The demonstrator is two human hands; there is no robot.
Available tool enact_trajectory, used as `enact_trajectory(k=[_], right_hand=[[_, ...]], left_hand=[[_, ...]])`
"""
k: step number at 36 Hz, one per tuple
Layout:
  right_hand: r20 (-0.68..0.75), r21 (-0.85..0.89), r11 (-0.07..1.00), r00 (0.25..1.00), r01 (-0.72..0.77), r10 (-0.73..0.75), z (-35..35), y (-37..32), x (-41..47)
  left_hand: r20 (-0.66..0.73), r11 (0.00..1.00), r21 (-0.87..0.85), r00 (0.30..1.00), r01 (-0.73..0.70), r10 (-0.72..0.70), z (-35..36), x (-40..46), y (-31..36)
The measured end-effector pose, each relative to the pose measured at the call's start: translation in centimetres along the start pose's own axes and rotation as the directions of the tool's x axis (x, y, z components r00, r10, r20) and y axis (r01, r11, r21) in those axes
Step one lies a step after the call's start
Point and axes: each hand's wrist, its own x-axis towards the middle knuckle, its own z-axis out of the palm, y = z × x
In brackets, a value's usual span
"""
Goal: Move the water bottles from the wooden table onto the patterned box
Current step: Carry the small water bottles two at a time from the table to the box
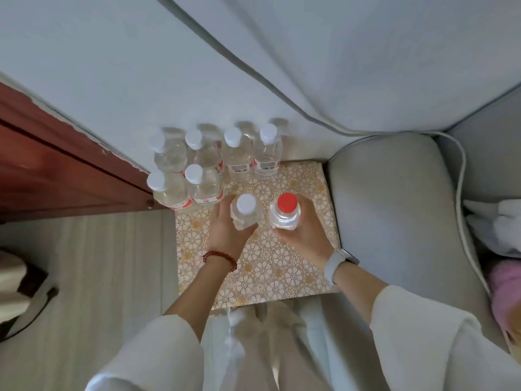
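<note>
Both hands are working over the patterned box (270,263), seen from above. Left hand (225,230) is gripping a white-capped bottle (245,211), fingers curled round its body; beaded bracelet (221,258) is sitting on that wrist. Right hand (306,228) is gripping a red-capped bottle (286,211), thumb and fingers wrapped around its sides; a white watch (337,263) is showing on that wrist. The two held bottles are standing upright, just beside each other near the box's centre; cannot tell whether their bases are touching the surface.

Six more white-capped bottles (214,162) are standing upright in a cluster at 11 to 12 o'clock on the box, packed close. Reddish wooden furniture (56,165) is lying at 9 o'clock of the box, a grey cushion (394,207) at 3 o'clock, touching the box's edge
</note>
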Motion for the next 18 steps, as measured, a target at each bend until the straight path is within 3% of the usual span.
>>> enact_trajectory(k=[6,12,18], right_hand=[[-0.014,-0.035,0.998,0.999,0.043,-0.043,0.1,1.0,2.5],[0.094,-0.06,0.998,0.995,0.016,-0.01,-0.5,1.3,1.8],[0.058,-0.011,1.0,0.998,0.011,-0.01,-2.1,-0.3,0.9]], left_hand=[[-0.007,0.999,0.041,1.0,-0.024,0.024,1.2,2.1,0.2],[0.059,0.986,0.125,0.993,-0.107,0.101,0.3,1.8,0.9],[-0.092,0.966,0.24,0.988,-0.1,0.125,-1.8,0.7,2.2]])
